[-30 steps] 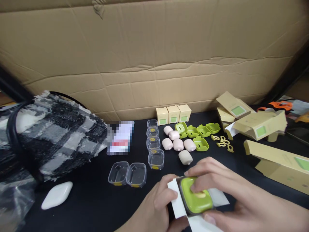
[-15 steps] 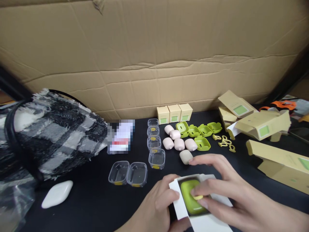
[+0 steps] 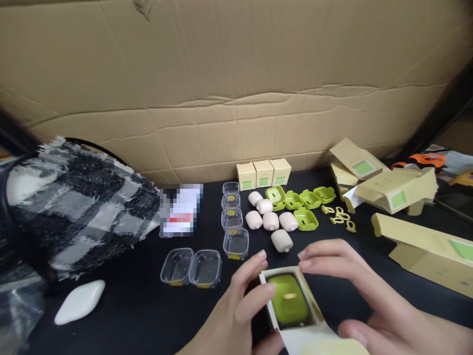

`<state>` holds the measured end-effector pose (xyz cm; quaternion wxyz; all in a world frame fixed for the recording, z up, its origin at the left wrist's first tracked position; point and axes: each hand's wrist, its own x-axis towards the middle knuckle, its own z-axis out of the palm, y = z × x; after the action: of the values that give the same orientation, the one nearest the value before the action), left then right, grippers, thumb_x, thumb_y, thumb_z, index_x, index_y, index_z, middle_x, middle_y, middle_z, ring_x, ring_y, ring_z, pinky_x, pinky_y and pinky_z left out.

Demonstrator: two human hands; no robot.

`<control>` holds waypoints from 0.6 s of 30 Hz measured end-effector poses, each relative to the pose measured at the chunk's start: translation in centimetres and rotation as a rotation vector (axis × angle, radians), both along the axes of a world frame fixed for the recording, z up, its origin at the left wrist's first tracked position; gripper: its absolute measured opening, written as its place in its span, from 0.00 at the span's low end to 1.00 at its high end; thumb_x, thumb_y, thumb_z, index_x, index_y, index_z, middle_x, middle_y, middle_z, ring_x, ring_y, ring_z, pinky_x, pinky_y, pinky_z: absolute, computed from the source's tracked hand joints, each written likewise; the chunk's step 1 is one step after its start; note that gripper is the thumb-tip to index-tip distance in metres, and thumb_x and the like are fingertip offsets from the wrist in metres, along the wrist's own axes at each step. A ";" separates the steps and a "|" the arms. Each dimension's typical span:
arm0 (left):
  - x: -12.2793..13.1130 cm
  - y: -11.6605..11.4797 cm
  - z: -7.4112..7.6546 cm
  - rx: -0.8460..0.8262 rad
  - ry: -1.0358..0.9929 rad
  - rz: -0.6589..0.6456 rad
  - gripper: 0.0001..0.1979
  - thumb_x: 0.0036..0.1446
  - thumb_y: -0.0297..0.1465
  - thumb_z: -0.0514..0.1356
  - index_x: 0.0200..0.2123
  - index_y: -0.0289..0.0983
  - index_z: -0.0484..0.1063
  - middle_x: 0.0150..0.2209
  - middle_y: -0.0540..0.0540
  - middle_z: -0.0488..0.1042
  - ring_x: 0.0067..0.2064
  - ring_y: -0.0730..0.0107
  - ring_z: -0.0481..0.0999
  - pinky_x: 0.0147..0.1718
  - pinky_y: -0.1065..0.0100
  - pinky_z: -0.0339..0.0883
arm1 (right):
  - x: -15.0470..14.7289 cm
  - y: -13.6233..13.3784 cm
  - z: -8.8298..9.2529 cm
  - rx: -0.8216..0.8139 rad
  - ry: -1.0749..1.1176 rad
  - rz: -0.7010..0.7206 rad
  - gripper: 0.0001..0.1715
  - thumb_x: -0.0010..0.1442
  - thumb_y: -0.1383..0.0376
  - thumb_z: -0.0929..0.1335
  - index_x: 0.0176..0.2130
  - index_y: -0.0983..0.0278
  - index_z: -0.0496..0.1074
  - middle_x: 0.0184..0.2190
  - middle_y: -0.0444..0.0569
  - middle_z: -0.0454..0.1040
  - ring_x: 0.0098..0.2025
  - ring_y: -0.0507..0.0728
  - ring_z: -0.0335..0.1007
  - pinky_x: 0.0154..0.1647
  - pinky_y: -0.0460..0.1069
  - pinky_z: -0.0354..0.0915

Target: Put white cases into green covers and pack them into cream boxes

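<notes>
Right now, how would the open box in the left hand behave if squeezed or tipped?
Likely flexes: the open box walls look like thin card. If tipped, the green piece inside might slide out, since the top is open.

Left grip (image 3: pixel 242 306) is totally bare, right grip (image 3: pixel 354 288) too: slim fingers (image 3: pixel 254 300), short-looking nails (image 3: pixel 359 337), and forearms (image 3: pixel 432 318) uncovered as well.

From here I see a tan, creased cardboard wall (image 3: pixel 236 59) rising behind the flat black counter (image 3: pixel 140 305), a slanting dark post (image 3: pixel 443 116) at either side.
</notes>
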<state>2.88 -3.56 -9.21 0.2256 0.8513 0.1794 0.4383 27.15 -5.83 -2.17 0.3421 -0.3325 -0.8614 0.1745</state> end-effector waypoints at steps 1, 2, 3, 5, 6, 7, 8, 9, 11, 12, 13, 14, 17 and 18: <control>-0.1 -0.1 0.2 0.038 0.051 0.034 0.30 0.61 0.32 0.57 0.64 0.43 0.49 0.63 0.35 0.54 0.61 0.54 0.66 0.52 0.58 0.71 | 0.1 0.0 -0.3 0.015 0.035 0.011 0.26 0.64 0.51 0.63 0.58 0.57 0.57 0.48 0.52 0.69 0.52 0.57 0.69 0.52 0.45 0.68; -0.2 -0.1 0.4 0.073 0.100 0.060 0.29 0.62 0.32 0.56 0.64 0.41 0.50 0.62 0.34 0.57 0.61 0.54 0.65 0.54 0.58 0.69 | 0.3 0.1 -0.8 0.030 0.080 0.016 0.30 0.64 0.47 0.61 0.59 0.57 0.56 0.49 0.51 0.70 0.52 0.58 0.69 0.53 0.47 0.67; -0.2 -0.1 0.7 0.096 0.143 0.070 0.29 0.63 0.32 0.55 0.64 0.39 0.51 0.60 0.34 0.61 0.62 0.54 0.64 0.55 0.58 0.68 | 0.3 0.1 -1.2 0.049 0.132 0.020 0.34 0.63 0.44 0.59 0.61 0.57 0.54 0.50 0.51 0.70 0.53 0.59 0.69 0.55 0.48 0.66; -0.2 0.0 1.3 0.081 0.154 0.035 0.28 0.64 0.33 0.54 0.65 0.37 0.50 0.57 0.34 0.65 0.61 0.56 0.65 0.57 0.59 0.66 | 0.4 0.2 -2.0 0.094 0.201 0.031 0.40 0.60 0.39 0.58 0.62 0.57 0.52 0.50 0.50 0.71 0.53 0.61 0.69 0.57 0.51 0.64; -0.2 0.1 1.6 0.048 0.120 0.005 0.28 0.64 0.34 0.54 0.64 0.38 0.49 0.56 0.34 0.66 0.61 0.58 0.66 0.57 0.60 0.66 | 0.3 0.2 -2.3 0.116 0.207 0.034 0.41 0.59 0.39 0.59 0.62 0.57 0.52 0.50 0.51 0.71 0.53 0.61 0.69 0.59 0.52 0.62; -0.1 0.2 1.7 0.008 0.081 -0.024 0.27 0.64 0.35 0.54 0.63 0.39 0.49 0.56 0.35 0.67 0.60 0.59 0.67 0.56 0.61 0.67 | 0.3 0.3 -2.5 0.147 0.201 0.035 0.41 0.59 0.40 0.61 0.62 0.58 0.51 0.50 0.51 0.71 0.52 0.61 0.69 0.60 0.54 0.61; -0.1 0.3 1.8 -0.027 0.053 -0.049 0.26 0.64 0.35 0.54 0.62 0.41 0.50 0.57 0.36 0.66 0.60 0.60 0.67 0.55 0.61 0.68 | 0.2 0.4 -2.5 0.180 0.176 0.039 0.38 0.60 0.43 0.63 0.62 0.57 0.52 0.49 0.52 0.72 0.52 0.61 0.70 0.60 0.55 0.60; 0.0 0.3 1.7 -0.045 0.034 -0.067 0.25 0.63 0.35 0.56 0.60 0.42 0.51 0.58 0.36 0.66 0.60 0.60 0.67 0.54 0.61 0.69 | 0.0 0.5 -2.3 0.209 0.141 0.041 0.34 0.61 0.47 0.64 0.61 0.56 0.53 0.48 0.52 0.72 0.51 0.61 0.71 0.60 0.55 0.60; -0.1 0.4 1.4 -0.054 0.039 -0.075 0.26 0.60 0.35 0.60 0.58 0.43 0.53 0.60 0.34 0.63 0.60 0.55 0.67 0.53 0.59 0.70 | -0.2 0.7 -1.9 0.247 0.063 0.052 0.25 0.63 0.54 0.65 0.57 0.55 0.57 0.46 0.52 0.73 0.49 0.59 0.72 0.59 0.55 0.62; -0.2 0.3 1.3 -0.058 0.041 -0.067 0.27 0.58 0.34 0.62 0.57 0.43 0.54 0.61 0.33 0.60 0.60 0.53 0.68 0.52 0.57 0.71 | -0.3 0.7 -1.6 0.250 0.033 0.063 0.22 0.63 0.55 0.66 0.54 0.55 0.59 0.45 0.52 0.73 0.49 0.59 0.72 0.57 0.54 0.64; -0.3 0.3 1.2 -0.071 0.045 -0.063 0.29 0.57 0.34 0.63 0.57 0.44 0.54 0.61 0.33 0.58 0.59 0.51 0.69 0.51 0.57 0.72 | -0.4 0.8 -1.4 0.235 0.015 0.070 0.19 0.63 0.57 0.66 0.53 0.55 0.60 0.44 0.52 0.73 0.49 0.58 0.72 0.55 0.53 0.66; -0.4 0.3 1.2 -0.089 0.047 -0.061 0.28 0.56 0.35 0.63 0.57 0.44 0.54 0.61 0.33 0.57 0.58 0.51 0.70 0.50 0.56 0.72 | -0.4 0.8 -1.2 0.204 0.017 0.067 0.19 0.63 0.58 0.66 0.52 0.55 0.60 0.44 0.52 0.72 0.50 0.58 0.71 0.53 0.51 0.68; -0.8 0.1 2.0 -0.167 0.132 -0.111 0.23 0.59 0.36 0.60 0.55 0.45 0.57 0.55 0.37 0.62 0.54 0.55 0.74 0.50 0.59 0.73 | -0.5 0.7 -1.0 0.095 0.106 0.045 0.25 0.64 0.61 0.65 0.57 0.54 0.53 0.46 0.52 0.70 0.53 0.57 0.68 0.51 0.48 0.70; -0.8 0.1 2.3 -0.174 0.143 -0.125 0.22 0.59 0.36 0.60 0.55 0.45 0.57 0.55 0.37 0.62 0.54 0.55 0.74 0.50 0.59 0.72 | -0.5 0.7 -1.0 0.068 0.114 0.046 0.27 0.64 0.63 0.65 0.58 0.53 0.52 0.47 0.52 0.69 0.53 0.56 0.68 0.51 0.48 0.70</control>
<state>2.05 -3.44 -6.93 0.3120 0.8673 0.1789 0.3443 26.68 -5.12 -3.21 0.3978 -0.2901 -0.8533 0.1717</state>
